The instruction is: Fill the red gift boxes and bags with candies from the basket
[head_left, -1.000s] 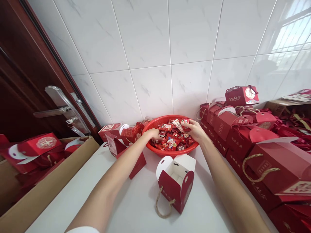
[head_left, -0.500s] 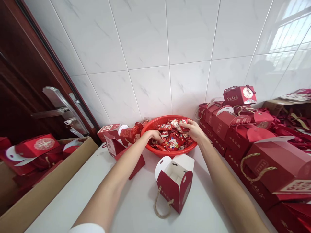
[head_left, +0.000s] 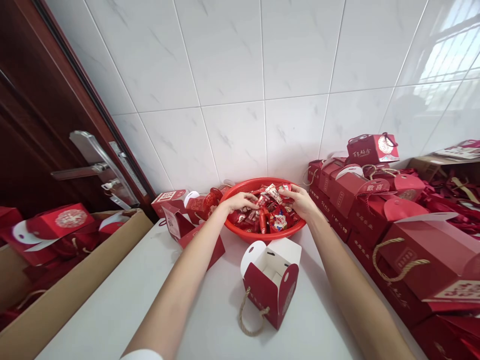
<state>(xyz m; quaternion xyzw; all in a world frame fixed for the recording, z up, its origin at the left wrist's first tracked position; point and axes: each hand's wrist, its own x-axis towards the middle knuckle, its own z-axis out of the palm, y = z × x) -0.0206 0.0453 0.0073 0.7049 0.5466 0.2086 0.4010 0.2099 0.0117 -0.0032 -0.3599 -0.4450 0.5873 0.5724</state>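
A red plastic basket (head_left: pixel 240 235) full of wrapped candies (head_left: pixel 279 220) stands against the tiled wall. Over its left part is my left hand (head_left: pixel 240 201), its fingers closed at a red and white wrapped piece among the candies. At the basket's right side my right hand (head_left: pixel 300 200) has its fingers closed on a small wrapped candy (head_left: pixel 287 187). In front of the basket stands an open dark red box (head_left: pixel 262 292) with white inside, its flaps up and a rope handle hanging at the front; no candy shows in it.
Stacked red boxes (head_left: pixel 348 192) line the right side of the white table (head_left: pixel 210 320). More red boxes (head_left: pixel 170 200) lie left of the basket. A cardboard carton (head_left: pixel 101 270) with red boxes is at far left, near a door handle (head_left: pixel 101 167).
My left hand has risen from deep among the candies to their surface, and a red wrapped piece now shows below it. My right hand has hardly moved.
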